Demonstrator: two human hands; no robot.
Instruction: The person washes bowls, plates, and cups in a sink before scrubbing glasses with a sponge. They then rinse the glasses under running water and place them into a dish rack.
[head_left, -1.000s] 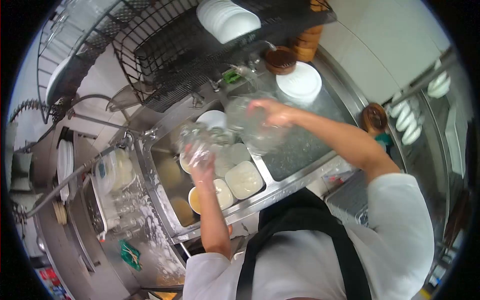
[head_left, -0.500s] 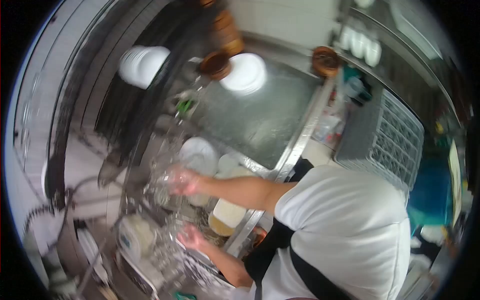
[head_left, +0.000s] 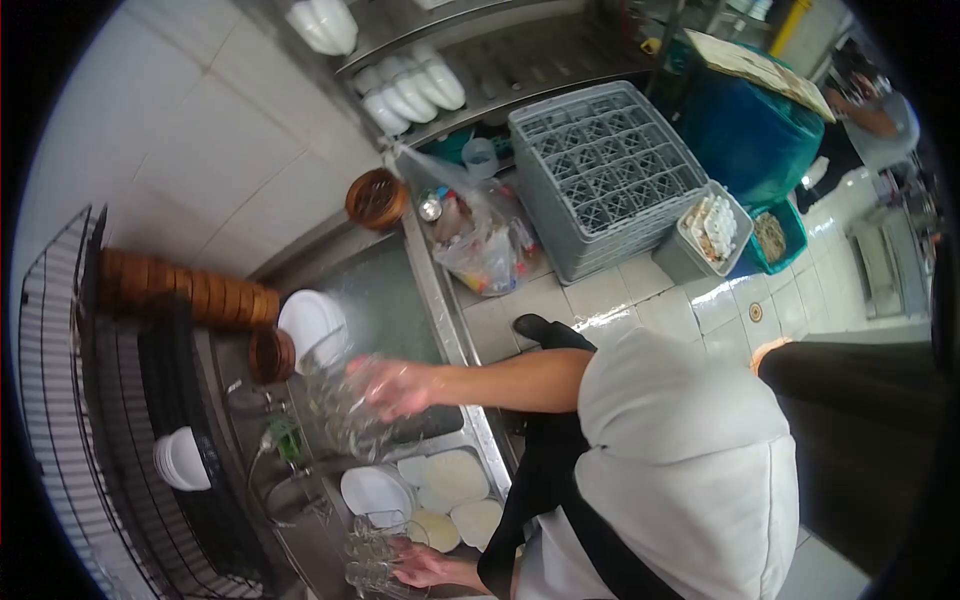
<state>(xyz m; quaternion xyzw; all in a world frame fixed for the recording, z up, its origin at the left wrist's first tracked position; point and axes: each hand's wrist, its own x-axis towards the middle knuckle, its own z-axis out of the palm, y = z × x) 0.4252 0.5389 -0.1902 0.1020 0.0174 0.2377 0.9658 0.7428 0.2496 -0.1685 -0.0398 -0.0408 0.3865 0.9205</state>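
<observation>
My right hand is closed round a cluster of clear drinking glasses, smeared by motion, above the near end of the water-filled sink. Lower in the view, my left hand grips more clear glasses beside the plates. How many glasses each hand has is hard to make out. Between the two hands lie a white round plate and several pale tubs. A stack of white plates stands at the sink's far side, close to the right hand's glasses.
Brown round containers line the wall, and another sits on the sink's corner. A grey glass rack stands on the floor beside a plastic bag. Bowls fill a shelf. Another person is at the far right.
The view has swung toward the right side of the room. My right hand has carried its glasses from over the plates to over the sink. My left hand still has glasses.
</observation>
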